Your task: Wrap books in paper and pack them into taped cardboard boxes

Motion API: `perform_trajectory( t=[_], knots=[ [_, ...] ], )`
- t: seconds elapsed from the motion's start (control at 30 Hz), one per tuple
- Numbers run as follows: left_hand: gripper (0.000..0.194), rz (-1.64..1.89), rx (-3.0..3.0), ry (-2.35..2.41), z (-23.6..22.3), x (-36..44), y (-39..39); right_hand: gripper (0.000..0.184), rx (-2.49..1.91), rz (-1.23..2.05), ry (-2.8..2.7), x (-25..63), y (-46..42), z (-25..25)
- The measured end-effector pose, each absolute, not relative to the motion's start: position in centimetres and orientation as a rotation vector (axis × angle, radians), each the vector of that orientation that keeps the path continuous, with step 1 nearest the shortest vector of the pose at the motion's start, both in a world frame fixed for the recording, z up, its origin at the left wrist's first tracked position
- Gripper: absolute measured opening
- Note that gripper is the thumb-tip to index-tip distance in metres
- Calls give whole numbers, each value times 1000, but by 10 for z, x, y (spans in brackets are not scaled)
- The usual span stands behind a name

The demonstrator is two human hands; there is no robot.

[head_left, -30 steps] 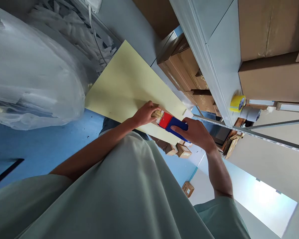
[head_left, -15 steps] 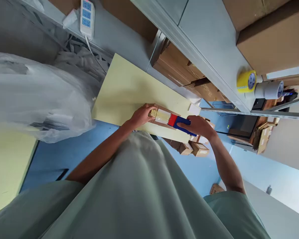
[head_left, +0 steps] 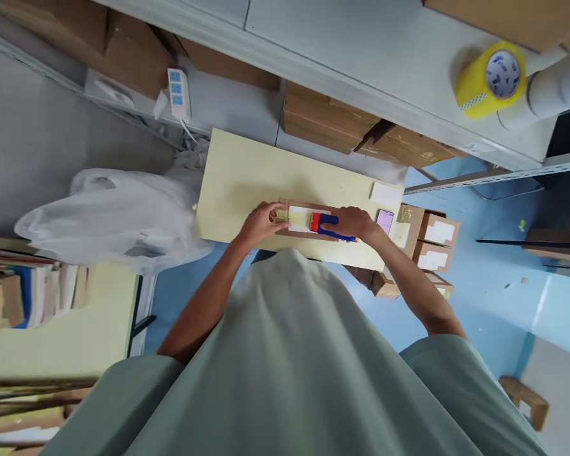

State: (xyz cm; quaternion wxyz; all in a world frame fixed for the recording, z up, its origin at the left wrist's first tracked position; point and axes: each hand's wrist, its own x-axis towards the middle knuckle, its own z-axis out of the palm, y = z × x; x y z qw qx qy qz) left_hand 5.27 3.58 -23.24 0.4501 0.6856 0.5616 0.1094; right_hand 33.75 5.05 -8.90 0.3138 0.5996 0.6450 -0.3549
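A narrow brown cardboard box (head_left: 305, 235) lies on the pale yellow tabletop in front of me, with a white label (head_left: 298, 227) on its upper face. My right hand (head_left: 354, 223) is wrapped around the blue handle of a red-and-blue tape dispenser (head_left: 316, 221), held over the box. At the box's left end, my left hand (head_left: 260, 223) curls its thumb and fingers around yellowish clear tape (head_left: 281, 215). The fingers partly hide that end, and whether they also press on the cardboard is unclear.
A phone (head_left: 384, 220) and a white card (head_left: 386, 192) lie on the table's right side. Cardboard boxes (head_left: 434, 229) stand beyond it. The shelf above holds a yellow tape roll (head_left: 489, 79). A power strip (head_left: 178, 95) and white plastic bags (head_left: 118, 215) are to the left.
My view has shifted and turned, so the table looks more level and the phone shows. Both hands keep their grips, and the dispenser still lies over the box.
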Motion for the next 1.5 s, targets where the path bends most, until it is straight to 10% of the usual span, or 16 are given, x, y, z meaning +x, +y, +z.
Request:
perform_trajectory(
  t=[0.2, 0.6, 1.03, 1.5],
  knots=[
    [26, 410, 1637, 1739, -230, 83, 6, 52, 1589, -943, 1742, 337, 49, -100],
    [94, 344, 1669, 2094, -250, 165, -19, 47, 1602, -1011, 1825, 335, 46, -109],
    [98, 300, 1684, 2084, -249, 162, -17, 58, 1647, -1174, 1623, 476, 19, -69],
    [99, 197, 1699, 2160, -250, 164, -14, 36, 1720, -933, 1724, 426, 8, -133]
  ],
)
